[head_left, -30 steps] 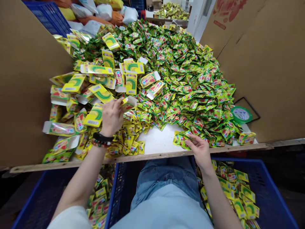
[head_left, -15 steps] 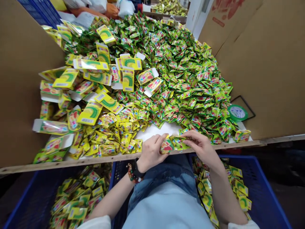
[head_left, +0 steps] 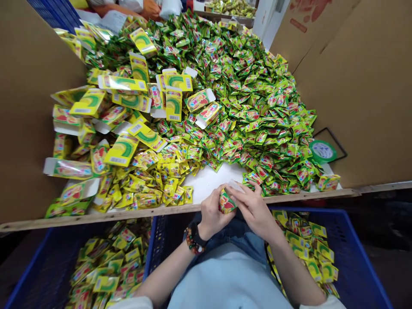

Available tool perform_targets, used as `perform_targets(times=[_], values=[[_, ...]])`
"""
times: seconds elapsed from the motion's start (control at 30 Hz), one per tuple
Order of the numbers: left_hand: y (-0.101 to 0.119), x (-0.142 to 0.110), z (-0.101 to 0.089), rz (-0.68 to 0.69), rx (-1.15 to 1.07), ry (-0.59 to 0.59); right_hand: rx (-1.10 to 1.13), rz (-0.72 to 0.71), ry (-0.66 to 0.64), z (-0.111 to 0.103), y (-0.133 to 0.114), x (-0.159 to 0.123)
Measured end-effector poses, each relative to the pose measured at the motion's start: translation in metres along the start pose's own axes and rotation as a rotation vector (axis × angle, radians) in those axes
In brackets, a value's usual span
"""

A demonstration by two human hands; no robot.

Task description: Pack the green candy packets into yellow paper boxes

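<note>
My left hand (head_left: 212,212) grips a small yellow-green carton (head_left: 226,201) at the near edge of the white table (head_left: 209,182). My right hand (head_left: 252,206) is closed on the same carton from the right, its fingers at the carton's white top flap. Any sachets inside the carton are hidden. A large heap of green sachets (head_left: 251,98) covers the table's middle and right. Empty open cartons (head_left: 122,150) lie scattered on the left side, with a smaller heap of yellow sachets (head_left: 151,189) in front of them.
Cardboard walls (head_left: 363,86) stand at both sides of the table. A green tape roll (head_left: 322,151) lies at the right. Blue crates hold filled cartons below the table, one at the left (head_left: 106,266) and one at the right (head_left: 315,253).
My left hand came back from the carton pile with a carton and met the right hand at the table edge. The sachets from the right hand are now out of sight.
</note>
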State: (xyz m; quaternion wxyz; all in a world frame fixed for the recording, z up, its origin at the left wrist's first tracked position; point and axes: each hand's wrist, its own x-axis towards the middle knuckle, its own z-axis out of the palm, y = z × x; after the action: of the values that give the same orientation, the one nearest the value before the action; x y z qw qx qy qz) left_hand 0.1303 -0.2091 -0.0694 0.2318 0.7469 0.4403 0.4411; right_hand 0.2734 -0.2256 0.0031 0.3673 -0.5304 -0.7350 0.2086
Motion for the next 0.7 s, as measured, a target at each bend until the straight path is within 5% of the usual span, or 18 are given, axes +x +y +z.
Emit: perform_targets(times=[0.17,0.3,0.53,0.7], values=[[-0.008,-0.007,0.009,0.030,0.006,0.052,0.404,0.300,0.372,0.010,0.014,-0.006],[-0.016,-0.004,0.013,0.160,0.008,0.055,0.637,0.475,0.159,0.023,0.014,-0.008],[-0.024,-0.005,0.016,0.258,0.059,0.077,0.938,0.629,0.196,0.037,0.012,-0.003],[-0.022,-0.006,0.015,0.176,0.062,0.032,0.814,0.429,0.070,0.040,0.010,-0.004]])
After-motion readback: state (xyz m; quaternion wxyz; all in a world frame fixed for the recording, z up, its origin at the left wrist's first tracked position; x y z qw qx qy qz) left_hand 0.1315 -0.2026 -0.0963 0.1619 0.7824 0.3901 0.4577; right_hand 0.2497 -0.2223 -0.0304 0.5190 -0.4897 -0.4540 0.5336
